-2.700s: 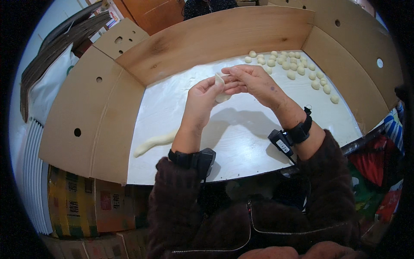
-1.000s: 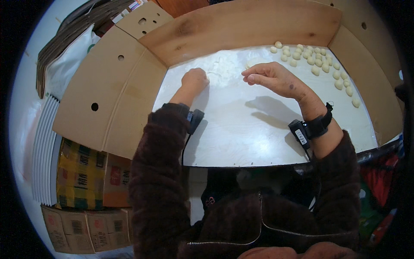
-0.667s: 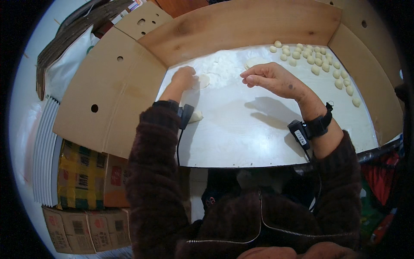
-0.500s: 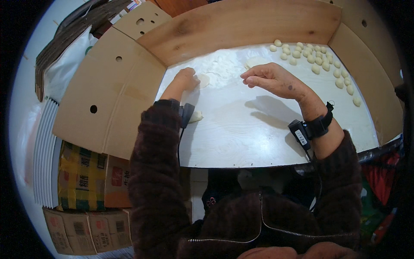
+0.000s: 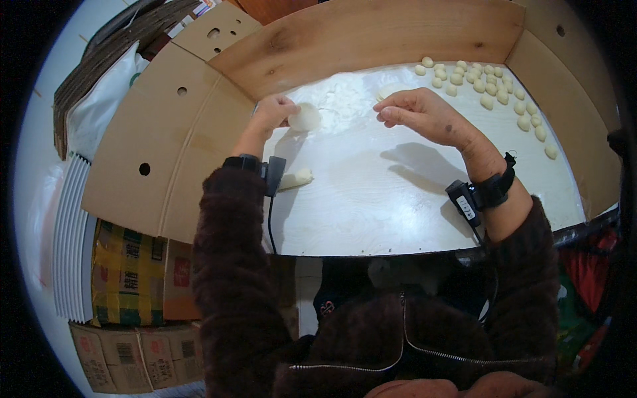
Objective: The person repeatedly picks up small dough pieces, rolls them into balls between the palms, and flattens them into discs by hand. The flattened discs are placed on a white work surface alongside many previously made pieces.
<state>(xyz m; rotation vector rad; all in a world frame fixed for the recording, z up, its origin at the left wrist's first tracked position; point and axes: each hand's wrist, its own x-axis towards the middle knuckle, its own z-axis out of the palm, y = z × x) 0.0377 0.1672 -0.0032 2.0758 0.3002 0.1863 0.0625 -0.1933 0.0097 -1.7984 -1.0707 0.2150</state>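
Observation:
My left hand [image 5: 275, 113] pinches the edge of a thin round dough wrapper [image 5: 306, 119] over the left part of the white board. My right hand [image 5: 421, 117] hovers over the board with fingers bent and thumb a little apart, nothing visible in it. Just beyond its fingertips lie round dough wrappers [image 5: 393, 89], partly hidden by the hand. Loose white flour [image 5: 345, 99] is spread between the two hands. Near my left wrist rests a pale, roll-shaped piece [image 5: 296, 179], its near end partly hidden by my wrist device.
Several small dough balls [image 5: 491, 87] sit at the far right of the white board [image 5: 358, 212]. A wooden panel [image 5: 371, 40] stands along the back, with cardboard walls [image 5: 156, 139] at both sides. Cartons [image 5: 129, 272] are stacked below on the left.
My left hand has lifted slightly up and left, and the dough wrapper now shows more fully beside it. My right hand has shifted a little upward, its fingers more bent.

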